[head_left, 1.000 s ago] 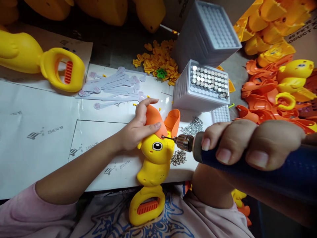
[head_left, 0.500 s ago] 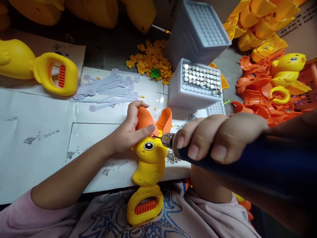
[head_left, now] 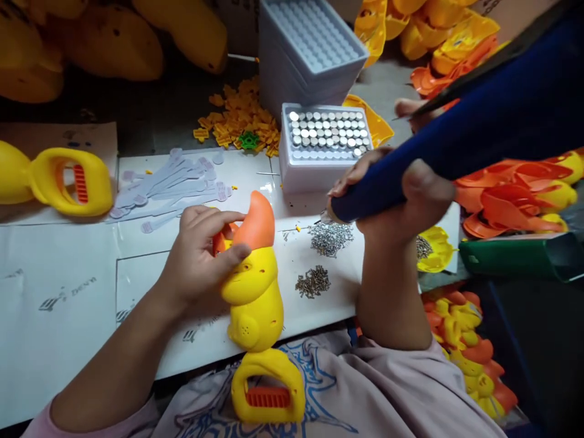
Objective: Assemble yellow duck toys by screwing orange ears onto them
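My left hand [head_left: 198, 252] grips a yellow duck toy [head_left: 259, 301] by its orange beak [head_left: 258, 225]. The toy stands on the table edge, its yellow ring handle [head_left: 237, 392] hanging over my lap. A blue electric screwdriver [head_left: 371, 191] is held in my right hand [head_left: 395, 216], its tip pointing down-left over a pile of silver screws [head_left: 331, 238], apart from the toy. Closer to me lies a smaller heap of darker screws [head_left: 314, 282].
White trays [head_left: 314, 173] with silver discs stand behind the screws. Yellow clips [head_left: 255, 112] and white strips [head_left: 182, 179] lie to their left. Another yellow toy [head_left: 98, 182] lies far left. Orange parts [head_left: 497, 201] and a green container [head_left: 506, 258] are at the right.
The screwdriver has come away from the toy's head and swung over the silver screws. My left hand has turned the toy, so its large eye no longer shows.
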Available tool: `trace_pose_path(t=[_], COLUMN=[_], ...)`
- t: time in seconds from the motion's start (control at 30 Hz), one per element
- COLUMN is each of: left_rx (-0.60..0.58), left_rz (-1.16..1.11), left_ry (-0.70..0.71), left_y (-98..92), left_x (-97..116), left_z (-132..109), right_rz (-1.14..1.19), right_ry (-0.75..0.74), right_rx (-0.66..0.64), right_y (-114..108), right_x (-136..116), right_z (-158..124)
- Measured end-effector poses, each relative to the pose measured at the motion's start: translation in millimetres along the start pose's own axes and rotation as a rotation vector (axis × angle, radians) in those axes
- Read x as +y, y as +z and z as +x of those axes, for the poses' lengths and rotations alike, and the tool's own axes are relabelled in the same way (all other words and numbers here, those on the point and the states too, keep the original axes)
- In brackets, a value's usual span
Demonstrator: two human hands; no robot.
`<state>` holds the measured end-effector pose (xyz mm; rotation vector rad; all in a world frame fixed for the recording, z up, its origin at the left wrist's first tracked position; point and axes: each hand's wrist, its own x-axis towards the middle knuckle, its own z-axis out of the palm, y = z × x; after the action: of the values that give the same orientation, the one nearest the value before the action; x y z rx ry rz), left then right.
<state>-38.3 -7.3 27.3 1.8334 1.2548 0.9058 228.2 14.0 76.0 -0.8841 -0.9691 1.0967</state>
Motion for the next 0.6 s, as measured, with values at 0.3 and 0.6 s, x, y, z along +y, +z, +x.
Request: trace_pose_path(t=[0.3, 0.6], left_rx=[0.015, 0.060], left_rz=[-0.615, -1.039], left_ry=[-0.286, -0.371], left_y=[-7.4, 2.0], left_x=[16, 15], left_z=[0, 0], right_rz=[-0.019, 0.004], right_ry=[-0.100, -0.055], right_rx=[0.021, 0.069], right_y=[11, 8], right_x=[21, 23], right_z=[0, 2])
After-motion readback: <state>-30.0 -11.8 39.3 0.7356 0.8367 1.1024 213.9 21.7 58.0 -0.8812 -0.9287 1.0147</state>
